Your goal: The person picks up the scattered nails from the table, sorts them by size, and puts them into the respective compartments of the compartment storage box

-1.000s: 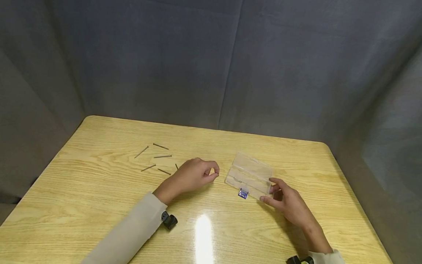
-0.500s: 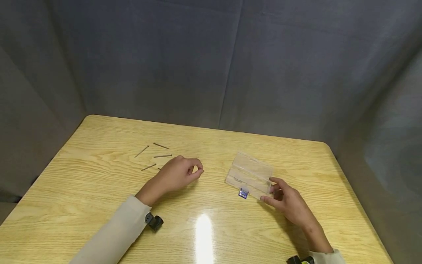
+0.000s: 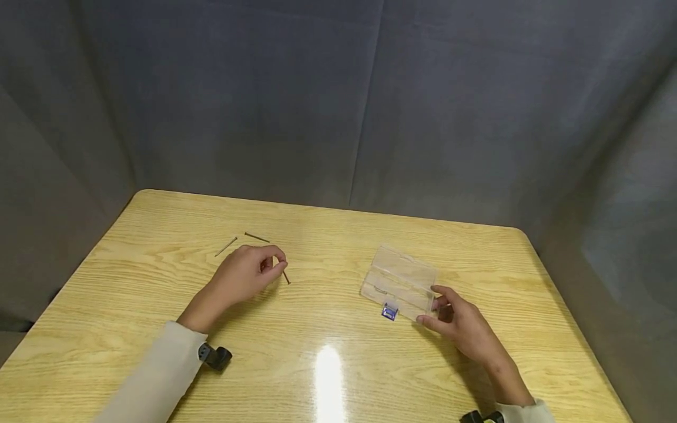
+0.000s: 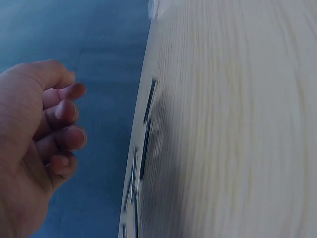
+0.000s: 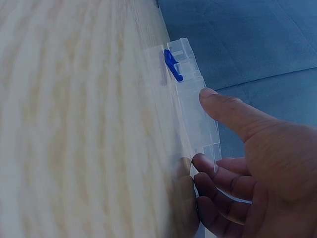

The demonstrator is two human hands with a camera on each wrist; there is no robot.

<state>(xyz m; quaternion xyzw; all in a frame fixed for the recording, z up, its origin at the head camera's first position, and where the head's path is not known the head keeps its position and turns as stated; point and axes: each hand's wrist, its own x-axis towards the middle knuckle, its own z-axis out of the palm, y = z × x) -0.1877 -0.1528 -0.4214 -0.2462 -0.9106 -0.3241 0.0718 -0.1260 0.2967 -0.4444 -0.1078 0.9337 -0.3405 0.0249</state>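
In the head view my left hand [image 3: 243,273] is over a group of nails, fingers loosely curled and nothing held. One nail [image 3: 286,277] shows just below its fingertips; two others, a left nail [image 3: 226,247] and a back nail [image 3: 257,237], lie behind it. The hand hides part of the group, but the left wrist view shows several nails, including a dark nail [image 4: 145,148], on the table below it. My right hand [image 3: 465,323] grips the right end of a clear plastic case [image 3: 404,267], thumb on the near side. The case's lid stands open, with a blue latch [image 3: 389,311] at the front.
The wood-grain table [image 3: 328,235] has rounded far corners. Grey cloth [image 3: 254,106] hangs behind it and at both sides. A thin shape shows inside the case's front section, too faint to identify.
My left hand has moved left, from near the case to over the nails, and now covers some of them. The right hand and the case have stayed in place.
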